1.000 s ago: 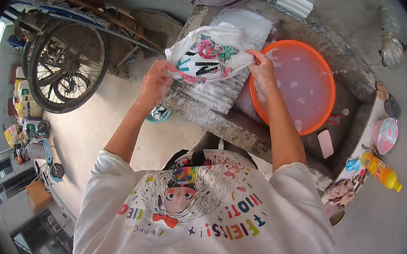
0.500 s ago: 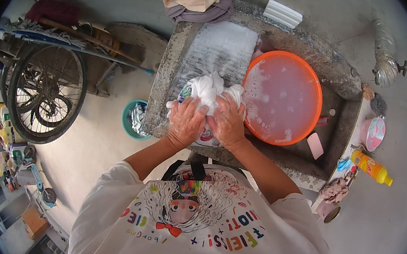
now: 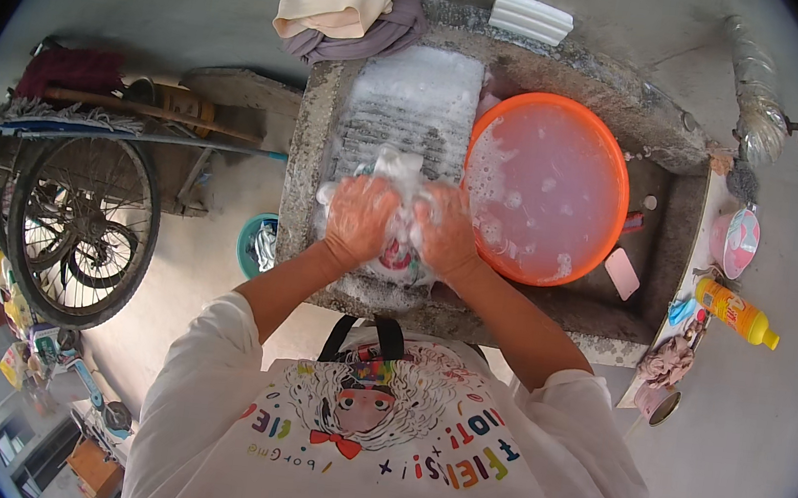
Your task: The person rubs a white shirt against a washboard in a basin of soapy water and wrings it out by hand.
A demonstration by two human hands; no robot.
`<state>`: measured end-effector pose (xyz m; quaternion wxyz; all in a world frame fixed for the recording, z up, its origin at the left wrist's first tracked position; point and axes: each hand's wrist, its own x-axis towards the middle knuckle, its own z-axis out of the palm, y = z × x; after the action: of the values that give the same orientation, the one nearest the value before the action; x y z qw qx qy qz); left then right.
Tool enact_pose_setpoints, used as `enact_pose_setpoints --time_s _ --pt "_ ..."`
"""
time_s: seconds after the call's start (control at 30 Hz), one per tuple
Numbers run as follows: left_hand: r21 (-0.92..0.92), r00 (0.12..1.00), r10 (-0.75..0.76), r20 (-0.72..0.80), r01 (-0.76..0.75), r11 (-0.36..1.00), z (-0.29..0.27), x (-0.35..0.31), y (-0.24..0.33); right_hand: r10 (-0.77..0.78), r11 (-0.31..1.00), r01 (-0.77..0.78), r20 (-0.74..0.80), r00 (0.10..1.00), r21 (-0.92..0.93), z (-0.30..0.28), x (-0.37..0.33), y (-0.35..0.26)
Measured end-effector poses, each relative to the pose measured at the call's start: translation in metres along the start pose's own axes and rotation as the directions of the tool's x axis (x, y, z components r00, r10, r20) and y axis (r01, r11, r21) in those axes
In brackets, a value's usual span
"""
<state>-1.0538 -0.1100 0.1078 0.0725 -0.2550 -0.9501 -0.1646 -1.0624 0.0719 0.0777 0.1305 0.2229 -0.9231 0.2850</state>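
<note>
Head view: person at stone sink (image 3: 302,164), both hands working one garment on the ribbed washboard (image 3: 407,93).
Left hand (image 3: 360,215): fingers curled down onto the white cloth (image 3: 399,164), gripping it; motion-blurred, exact finger placement unclear.
Right hand (image 3: 445,230): just beside the left, also curled around the same cloth; blurred too.
White cloth: bunched under and between hands, on the near half of the washboard; red patch visible between wrists, probably print.
Washboard: thick foam on the far end, ribs showing through mid-board.
Done: cloth lathered, judging by suds on it and the board.
Underway: scrubbing, looks mid-way.
Left: suds not yet out of the cloth; rinsing seems undone. Stains, if any, can't be judged.
Orange basin (image 3: 624,198): right of the washboard, in the sink, cloudy foamy water.
Teal basin (image 3: 243,249): on floor, left of sink, fabric inside; washed or unwashed, can't tell.
</note>
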Motion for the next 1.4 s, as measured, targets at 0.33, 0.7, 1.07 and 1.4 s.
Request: enact_pose_setpoints --time_s 0.33,0.7,1.07,1.4 --pt "0.201 0.861 -0.508 0.024 0.494 0.846 0.026 0.114 -0.060 0.582 0.792 -0.464 -0.263 0.769 0.396 0.039 0.003 0.142" --pt "0.163 0.871 -0.490 0.032 0.479 0.863 0.020 0.105 -0.051 0.362 0.118 -0.445 0.379 0.852 0.888 -0.027 0.080 0.000" --pt "-0.134 0.971 0.053 -0.234 -0.086 0.987 -0.008 -0.004 -0.014 -0.068 0.997 0.068 0.011 0.998 0.020 -0.006 -0.006 -0.022" --pt "-0.228 0.974 -0.226 0.030 0.227 0.947 -0.031 0.013 0.010 0.108 0.971 -0.078 -0.123 0.987 0.226 -0.026 -0.011 -0.036"
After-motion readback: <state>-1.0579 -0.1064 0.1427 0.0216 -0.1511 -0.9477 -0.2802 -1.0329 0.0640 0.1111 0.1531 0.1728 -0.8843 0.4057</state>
